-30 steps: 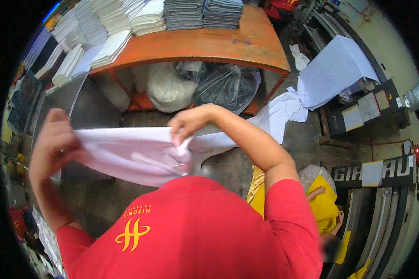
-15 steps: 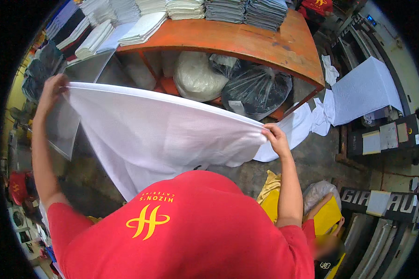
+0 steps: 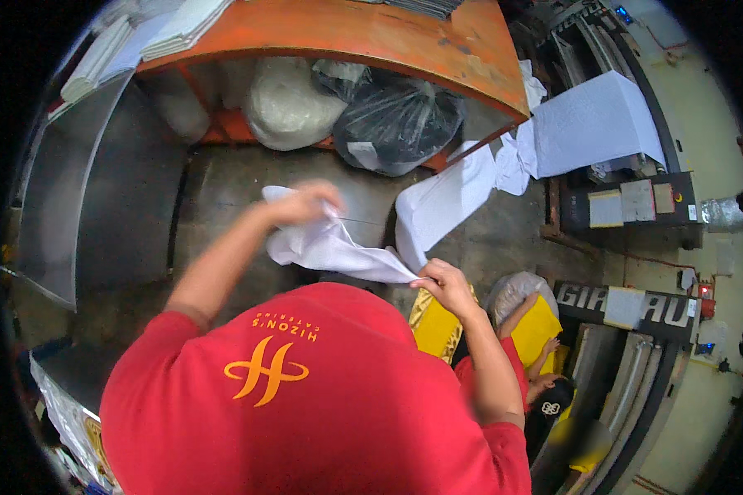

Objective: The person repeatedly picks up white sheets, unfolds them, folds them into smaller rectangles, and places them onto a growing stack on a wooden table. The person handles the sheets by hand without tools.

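Note:
A white cloth (image 3: 338, 254) hangs bunched and folded in front of my chest, above the floor. Its right end is pinched between the thumb and fingers of my right hand (image 3: 447, 285), which is closed. My left hand (image 3: 305, 202) is at the cloth's upper left part, over its folds. Motion smears those fingers, so their grip on the cloth does not show clearly. Just beyond my right hand, a long white fabric (image 3: 446, 198) trails from a white-draped machine (image 3: 594, 124) at the right.
Ahead stands an orange table (image 3: 347, 37) with folded cloths (image 3: 188, 26) on top and a black plastic bag (image 3: 400, 124) and a whitish bag (image 3: 293, 103) beneath. Grey panels (image 3: 132, 181) stand at the left. A person (image 3: 545, 384) with yellow cloth (image 3: 537, 326) is close by at lower right.
The white cloth, stretched wide between both hands before, is now gathered. My left hand has swept inward to the right; my right hand has come lower and nearer. The view has shifted to the right.

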Motion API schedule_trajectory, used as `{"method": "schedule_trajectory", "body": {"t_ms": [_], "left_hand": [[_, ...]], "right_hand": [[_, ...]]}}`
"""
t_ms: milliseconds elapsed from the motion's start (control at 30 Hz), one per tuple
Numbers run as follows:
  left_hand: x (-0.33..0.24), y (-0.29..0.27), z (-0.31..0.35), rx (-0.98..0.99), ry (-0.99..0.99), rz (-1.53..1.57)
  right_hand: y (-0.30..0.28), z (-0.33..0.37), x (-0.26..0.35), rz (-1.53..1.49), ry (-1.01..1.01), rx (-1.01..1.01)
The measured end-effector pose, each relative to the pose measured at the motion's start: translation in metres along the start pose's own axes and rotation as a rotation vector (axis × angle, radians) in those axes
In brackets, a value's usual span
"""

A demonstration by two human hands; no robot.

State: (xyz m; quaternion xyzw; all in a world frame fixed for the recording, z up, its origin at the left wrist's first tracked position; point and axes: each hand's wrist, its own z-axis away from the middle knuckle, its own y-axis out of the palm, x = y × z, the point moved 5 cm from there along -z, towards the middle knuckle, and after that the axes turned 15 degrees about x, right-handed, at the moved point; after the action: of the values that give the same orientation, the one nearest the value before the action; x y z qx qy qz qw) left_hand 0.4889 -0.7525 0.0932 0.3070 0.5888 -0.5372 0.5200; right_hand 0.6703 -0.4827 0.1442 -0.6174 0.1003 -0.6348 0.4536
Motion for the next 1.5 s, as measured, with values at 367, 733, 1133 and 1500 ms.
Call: {"method": "schedule_trajectory", "body": {"t_ms": [367,733,1133,1500], "left_hand": [[-0.090,0.144,-0.155,-0.368,0.566,0.145],[-0.069,-0.045,-0.161,-1.028,0.592,-0.040],[-0.198,-0.104,-0.061,-1.274,0.784,-0.546],[-0.057,-0.098,-0.034,-1.027,0.354,-0.444]], "right_hand": [[-0.086,0.020,0.146,0.564,0.193,0.179],[-0.234,0.193,0.286,1.105,0.602,-0.497],[-0.354,0.374,0.221,0.796,0.634,-0.896],[-0.357,0.304,0.127,0.720,0.507,-0.779]]}}
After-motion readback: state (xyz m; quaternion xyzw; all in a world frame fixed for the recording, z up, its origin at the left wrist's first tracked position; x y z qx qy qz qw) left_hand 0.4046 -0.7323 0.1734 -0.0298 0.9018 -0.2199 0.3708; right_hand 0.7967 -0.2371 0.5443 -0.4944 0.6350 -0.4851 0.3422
